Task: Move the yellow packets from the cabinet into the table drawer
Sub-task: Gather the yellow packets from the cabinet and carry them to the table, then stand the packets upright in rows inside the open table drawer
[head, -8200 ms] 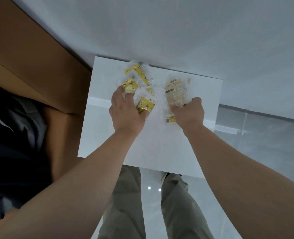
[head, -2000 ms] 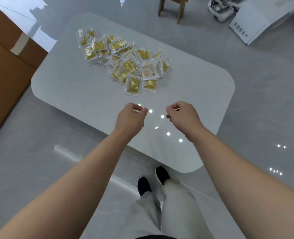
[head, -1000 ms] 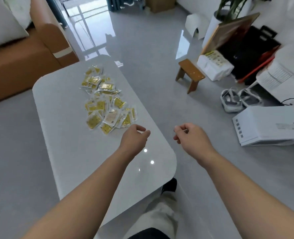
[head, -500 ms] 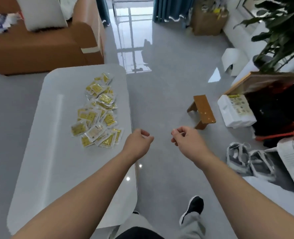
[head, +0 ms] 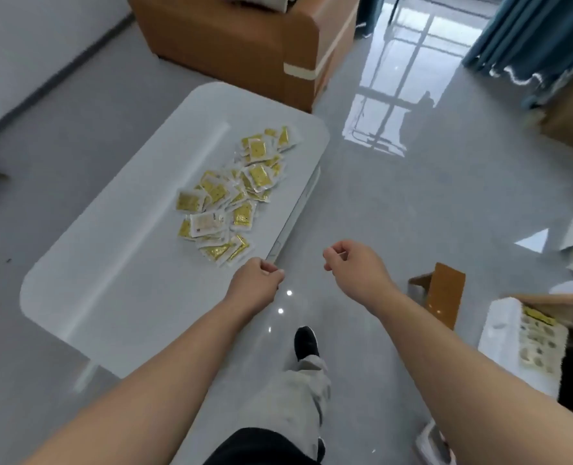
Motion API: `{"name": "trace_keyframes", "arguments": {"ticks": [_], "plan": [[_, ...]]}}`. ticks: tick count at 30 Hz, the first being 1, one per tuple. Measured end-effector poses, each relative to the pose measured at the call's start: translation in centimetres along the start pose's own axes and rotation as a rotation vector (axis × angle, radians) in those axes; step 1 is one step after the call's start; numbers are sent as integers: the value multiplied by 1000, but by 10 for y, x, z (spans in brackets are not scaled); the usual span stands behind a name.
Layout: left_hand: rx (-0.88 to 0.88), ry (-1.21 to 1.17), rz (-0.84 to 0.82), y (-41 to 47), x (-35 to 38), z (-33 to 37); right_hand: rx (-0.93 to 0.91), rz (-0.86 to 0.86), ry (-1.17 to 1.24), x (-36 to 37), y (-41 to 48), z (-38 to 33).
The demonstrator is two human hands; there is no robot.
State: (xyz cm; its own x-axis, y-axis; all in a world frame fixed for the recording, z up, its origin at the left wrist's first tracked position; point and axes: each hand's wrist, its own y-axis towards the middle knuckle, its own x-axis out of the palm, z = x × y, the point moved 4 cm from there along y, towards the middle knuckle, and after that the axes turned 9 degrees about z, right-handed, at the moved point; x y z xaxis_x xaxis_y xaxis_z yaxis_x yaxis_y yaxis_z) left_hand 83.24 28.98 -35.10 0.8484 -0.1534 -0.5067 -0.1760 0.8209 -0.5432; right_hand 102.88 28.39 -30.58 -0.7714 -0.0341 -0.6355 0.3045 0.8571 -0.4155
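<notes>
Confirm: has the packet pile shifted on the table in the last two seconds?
No. The packets keep the same spread by the table's same long edge; only the view turned.

We see yellow packets [head: 241, 193], small clear-edged sachets with gold centres, lying flat, loose and overlapping, a long heap mid-frame on our white table [head: 110, 263], near its right edge

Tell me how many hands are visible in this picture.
2. The left hand is above the table edge, near the yellow packets; the right hand is over the floor, beside the table.
</notes>
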Motion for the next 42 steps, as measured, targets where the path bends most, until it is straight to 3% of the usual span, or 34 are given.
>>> {"name": "trace_keyframes", "arguments": {"ticks": [13, 21, 26, 30, 37, 42], "plan": [[-246, -196, 218, 125, 38, 69, -226, -275, -276, -29, 205, -67], [-456, -374, 469, 171, 77, 75, -496, -567, -552, 16, 323, -87], [-653, -509, 652, 200, 145, 45, -660, -770, -765, 74, 380, -52], [-744, -529, 697, 235, 207, 5, -740, -855, -805, 121, 413, -6], [-652, -294, 754, 322, 279, -92, -915, -914, -819, 236, 457, 106], [-568, -63, 849, 372, 300, -151, -1196, -797, -843, 306, 471, 150]]}}
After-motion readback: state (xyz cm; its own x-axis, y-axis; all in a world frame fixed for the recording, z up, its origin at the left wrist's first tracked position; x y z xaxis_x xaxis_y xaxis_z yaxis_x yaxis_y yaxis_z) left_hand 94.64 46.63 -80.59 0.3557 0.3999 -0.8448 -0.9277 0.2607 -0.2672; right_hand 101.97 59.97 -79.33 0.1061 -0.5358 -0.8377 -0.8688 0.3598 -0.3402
